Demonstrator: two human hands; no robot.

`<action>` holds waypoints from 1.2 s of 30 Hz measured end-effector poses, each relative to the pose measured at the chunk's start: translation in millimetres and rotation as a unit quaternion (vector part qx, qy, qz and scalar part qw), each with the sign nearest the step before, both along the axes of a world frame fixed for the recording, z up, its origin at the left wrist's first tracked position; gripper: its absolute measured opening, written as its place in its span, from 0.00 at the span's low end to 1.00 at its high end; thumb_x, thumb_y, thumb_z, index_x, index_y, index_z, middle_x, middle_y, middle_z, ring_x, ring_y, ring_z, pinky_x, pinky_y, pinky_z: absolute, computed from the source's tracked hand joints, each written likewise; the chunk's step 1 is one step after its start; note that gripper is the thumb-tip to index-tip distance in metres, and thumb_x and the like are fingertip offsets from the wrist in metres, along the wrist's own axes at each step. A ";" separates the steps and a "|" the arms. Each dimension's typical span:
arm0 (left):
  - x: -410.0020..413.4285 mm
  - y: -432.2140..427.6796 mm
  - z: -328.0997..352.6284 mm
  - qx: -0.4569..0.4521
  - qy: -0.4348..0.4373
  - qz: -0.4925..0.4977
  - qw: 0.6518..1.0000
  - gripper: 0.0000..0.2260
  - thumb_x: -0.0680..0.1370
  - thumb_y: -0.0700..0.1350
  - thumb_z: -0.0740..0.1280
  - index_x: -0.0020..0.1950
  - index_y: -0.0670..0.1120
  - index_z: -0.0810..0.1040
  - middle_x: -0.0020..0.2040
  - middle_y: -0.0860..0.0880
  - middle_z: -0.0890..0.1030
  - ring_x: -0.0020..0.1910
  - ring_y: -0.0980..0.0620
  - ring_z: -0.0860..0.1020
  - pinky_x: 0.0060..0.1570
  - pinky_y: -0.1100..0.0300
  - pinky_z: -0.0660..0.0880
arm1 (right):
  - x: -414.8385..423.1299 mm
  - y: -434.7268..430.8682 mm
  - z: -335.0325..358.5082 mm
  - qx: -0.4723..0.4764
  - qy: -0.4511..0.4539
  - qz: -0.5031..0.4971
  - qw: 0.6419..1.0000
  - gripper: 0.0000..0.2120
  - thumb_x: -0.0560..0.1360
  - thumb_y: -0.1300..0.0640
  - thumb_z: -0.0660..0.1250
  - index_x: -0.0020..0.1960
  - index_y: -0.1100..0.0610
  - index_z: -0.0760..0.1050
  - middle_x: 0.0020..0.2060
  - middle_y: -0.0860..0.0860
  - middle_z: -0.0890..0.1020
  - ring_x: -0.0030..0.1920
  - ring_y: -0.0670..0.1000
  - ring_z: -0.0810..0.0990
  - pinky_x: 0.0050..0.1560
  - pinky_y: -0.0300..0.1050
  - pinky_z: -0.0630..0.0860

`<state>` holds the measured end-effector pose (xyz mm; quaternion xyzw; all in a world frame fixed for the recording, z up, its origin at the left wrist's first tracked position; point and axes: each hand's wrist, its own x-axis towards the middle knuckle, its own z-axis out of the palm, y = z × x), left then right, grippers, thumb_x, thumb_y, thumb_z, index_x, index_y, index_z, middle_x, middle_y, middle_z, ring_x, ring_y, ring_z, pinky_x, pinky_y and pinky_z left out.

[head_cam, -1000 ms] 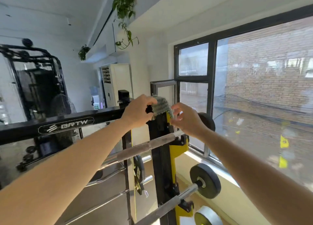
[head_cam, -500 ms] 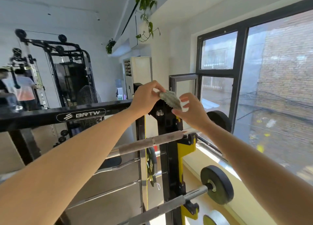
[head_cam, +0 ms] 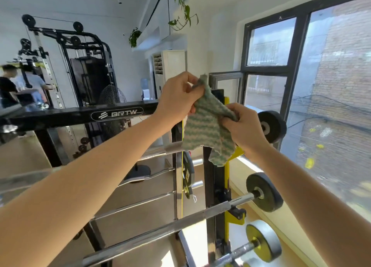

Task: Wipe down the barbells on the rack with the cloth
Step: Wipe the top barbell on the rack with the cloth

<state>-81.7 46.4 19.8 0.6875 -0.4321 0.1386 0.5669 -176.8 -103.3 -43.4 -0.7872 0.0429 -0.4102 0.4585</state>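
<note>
Head view: nubby striped cloth (head_cam: pixel 202 130), possibly microfibre, in curled fingers of left hand (head_cam: pixel 177 99) and right hand (head_cam: pixel 244 128).

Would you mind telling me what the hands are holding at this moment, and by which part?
A green-and-white striped cloth: the left hand pinches its top corner, the right hand grips its right edge.

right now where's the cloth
Head view, centre: the striped green cloth hangs between the left hand and right hand, in front of the rack upright.
</note>
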 end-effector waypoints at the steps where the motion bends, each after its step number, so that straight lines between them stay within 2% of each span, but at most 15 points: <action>1: 0.7 8.1 -8.7 0.022 -0.005 0.006 1.000 0.06 0.80 0.45 0.70 0.49 0.42 0.79 0.34 0.47 0.80 0.23 0.56 0.75 0.24 0.64 0.72 | -3.3 3.8 -10.4 0.014 0.013 0.007 1.000 0.08 0.76 0.66 0.67 0.52 0.56 0.80 0.43 0.49 0.83 0.47 0.50 0.82 0.50 0.46 0.80; 5: 3.6 45.4 -50.3 0.132 -0.039 0.025 0.990 0.05 0.79 0.46 0.71 0.49 0.45 0.80 0.34 0.47 0.83 0.27 0.56 0.80 0.29 0.58 0.80 | -19.9 27.6 -55.4 0.030 0.065 0.004 0.997 0.10 0.75 0.64 0.71 0.52 0.52 0.79 0.46 0.46 0.82 0.49 0.45 0.82 0.51 0.44 0.81; 10: 11.4 81.7 -83.0 0.244 -0.087 0.097 0.961 0.06 0.77 0.48 0.73 0.42 0.52 0.78 0.30 0.56 0.79 0.29 0.57 0.78 0.42 0.52 0.79 | -25.1 56.9 -113.0 -0.019 0.119 -0.032 0.992 0.06 0.74 0.60 0.74 0.47 0.51 0.79 0.39 0.44 0.82 0.41 0.42 0.82 0.43 0.40 0.81; 14: 33.9 97.1 -79.4 0.265 -0.086 0.139 0.950 0.05 0.77 0.51 0.73 0.44 0.53 0.80 0.33 0.54 0.81 0.35 0.51 0.81 0.47 0.48 0.80 | -6.1 79.6 -132.3 -0.042 0.108 -0.051 0.992 0.03 0.75 0.56 0.74 0.47 0.54 0.81 0.36 0.46 0.83 0.38 0.47 0.82 0.42 0.51 0.83; 18: 54.3 95.5 -65.8 0.197 -0.080 0.165 0.963 0.05 0.78 0.48 0.72 0.48 0.48 0.81 0.33 0.51 0.83 0.32 0.55 0.82 0.47 0.52 0.81 | 17.2 102.8 -128.3 -0.002 0.071 -0.052 0.996 0.06 0.76 0.58 0.72 0.53 0.54 0.79 0.38 0.46 0.83 0.35 0.45 0.81 0.37 0.44 0.82; 20: 61.8 91.9 -64.1 0.186 -0.062 0.163 0.967 0.06 0.77 0.46 0.72 0.53 0.47 0.80 0.43 0.50 0.85 0.38 0.53 0.83 0.51 0.50 0.80 | 29.4 109.9 -125.3 0.028 0.039 -0.068 0.996 0.07 0.77 0.60 0.71 0.54 0.52 0.77 0.41 0.46 0.83 0.37 0.47 0.83 0.36 0.44 0.82; 22: 63.5 89.7 -68.4 0.235 -0.035 0.128 0.963 0.16 0.76 0.44 0.74 0.61 0.46 0.75 0.56 0.50 0.81 0.48 0.51 0.81 0.56 0.48 0.77 | 39.4 113.2 -126.5 0.072 0.011 -0.099 0.992 0.11 0.76 0.60 0.71 0.55 0.50 0.74 0.47 0.47 0.81 0.44 0.47 0.82 0.41 0.42 0.83; 23: 61.1 89.8 -72.6 0.259 -0.027 0.107 0.959 0.19 0.75 0.43 0.74 0.63 0.46 0.72 0.59 0.49 0.78 0.49 0.50 0.80 0.56 0.48 0.77 | 41.3 114.5 -128.5 0.085 0.006 -0.121 0.989 0.13 0.75 0.61 0.71 0.56 0.49 0.72 0.50 0.48 0.79 0.48 0.44 0.80 0.44 0.35 0.81; 25: 57.3 94.6 -82.3 0.301 -0.055 0.083 0.948 0.16 0.75 0.43 0.75 0.59 0.47 0.73 0.58 0.49 0.77 0.48 0.51 0.80 0.51 0.52 0.77 | 39.5 121.3 -131.8 0.076 0.002 -0.158 0.985 0.14 0.75 0.62 0.72 0.55 0.51 0.71 0.53 0.49 0.74 0.49 0.38 0.74 0.45 0.25 0.73; 26: 55.9 97.5 -86.4 0.324 -0.094 0.079 0.938 0.12 0.76 0.43 0.74 0.55 0.48 0.75 0.56 0.49 0.78 0.46 0.52 0.80 0.48 0.56 0.76 | 38.4 125.0 -133.4 0.058 -0.006 -0.163 0.985 0.12 0.75 0.63 0.72 0.54 0.53 0.72 0.52 0.49 0.73 0.48 0.37 0.73 0.45 0.24 0.71; 28: 52.6 103.9 -91.6 0.354 -0.178 0.080 0.915 0.05 0.78 0.45 0.72 0.52 0.50 0.80 0.52 0.50 0.81 0.45 0.54 0.79 0.47 0.59 0.75 | 36.6 131.2 -138.6 0.000 -0.040 -0.146 0.988 0.11 0.74 0.66 0.71 0.53 0.57 0.74 0.53 0.49 0.73 0.51 0.38 0.75 0.48 0.29 0.76; 30: 52.3 106.2 -93.1 0.360 -0.218 0.083 0.903 0.08 0.80 0.45 0.69 0.59 0.49 0.81 0.54 0.50 0.82 0.46 0.52 0.77 0.52 0.55 0.75 | 38.4 136.7 -148.2 -0.088 -0.060 -0.148 0.983 0.13 0.73 0.67 0.71 0.56 0.57 0.76 0.56 0.47 0.75 0.58 0.45 0.75 0.58 0.39 0.77; 32: 54.7 104.7 -91.8 0.372 -0.229 0.079 0.896 0.12 0.81 0.44 0.67 0.65 0.46 0.80 0.56 0.47 0.83 0.52 0.47 0.79 0.57 0.50 0.75 | 44.3 143.0 -155.0 -0.184 -0.065 -0.153 0.969 0.16 0.75 0.65 0.69 0.62 0.57 0.77 0.62 0.48 0.77 0.67 0.50 0.71 0.70 0.43 0.69; 33: 56.3 103.0 -91.1 0.384 -0.234 0.074 0.890 0.12 0.82 0.43 0.66 0.64 0.46 0.81 0.56 0.46 0.84 0.55 0.45 0.80 0.59 0.49 0.74 | 47.6 147.2 -155.3 -0.211 -0.060 -0.133 0.967 0.18 0.77 0.64 0.67 0.66 0.57 0.75 0.66 0.50 0.76 0.72 0.50 0.67 0.75 0.42 0.63; 36: 66.5 93.0 -92.4 0.409 -0.247 0.048 0.877 0.10 0.83 0.43 0.63 0.61 0.48 0.81 0.52 0.47 0.85 0.52 0.45 0.80 0.57 0.46 0.75 | 63.2 147.9 -150.3 -0.224 -0.020 -0.083 0.971 0.27 0.78 0.63 0.65 0.76 0.59 0.65 0.76 0.51 0.66 0.79 0.48 0.55 0.79 0.42 0.51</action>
